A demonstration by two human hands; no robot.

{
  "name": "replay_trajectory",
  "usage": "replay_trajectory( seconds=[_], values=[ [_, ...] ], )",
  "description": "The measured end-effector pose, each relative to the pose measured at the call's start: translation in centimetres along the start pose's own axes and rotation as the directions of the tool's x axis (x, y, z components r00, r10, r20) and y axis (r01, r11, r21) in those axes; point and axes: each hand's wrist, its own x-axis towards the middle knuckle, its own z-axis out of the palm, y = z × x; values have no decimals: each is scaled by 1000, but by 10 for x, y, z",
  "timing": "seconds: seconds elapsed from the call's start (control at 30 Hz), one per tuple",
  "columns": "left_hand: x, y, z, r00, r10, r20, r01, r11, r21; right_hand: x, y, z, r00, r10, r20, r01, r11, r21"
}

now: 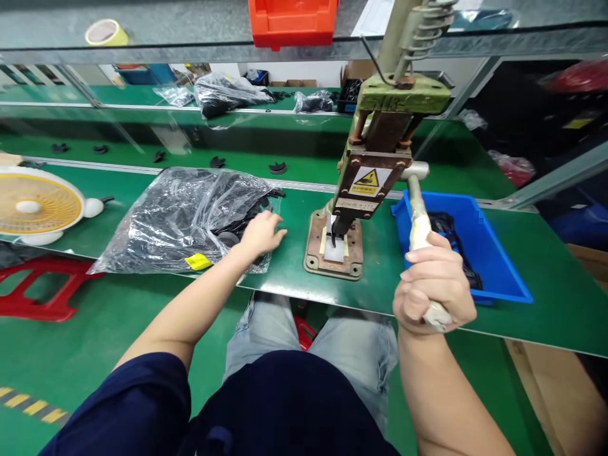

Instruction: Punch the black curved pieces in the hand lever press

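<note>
A manual press point(375, 158) stands on the green bench point(546, 278), with a small black part under its ram on the base plate point(334, 248). My right hand point(434, 285) is wrapped round the press lever point(417, 212), which is pulled toward me. My left hand point(261, 233) rests with fingers spread on the edge of a clear plastic bag of black parts point(183, 215), left of the press; whether it holds a part I cannot make out.
A blue bin point(503, 253) with black parts sits right of the press. A yellow fan point(35, 206) lies at the far left. Loose black parts and more bags lie on the conveyor behind. An orange bin point(292, 22) sits on the shelf above.
</note>
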Motion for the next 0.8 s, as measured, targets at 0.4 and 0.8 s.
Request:
replay_trajectory(
  seconds=[0.4,0.8],
  values=[
    [25,-36,-13,992,53,114,-89,935,344,2,0,-1,1000,9,4,-9,1000,4],
    [22,58,25,957,11,289,251,463,-850,5,-6,0,999,11,39,-10,1000,-28]
  ],
)
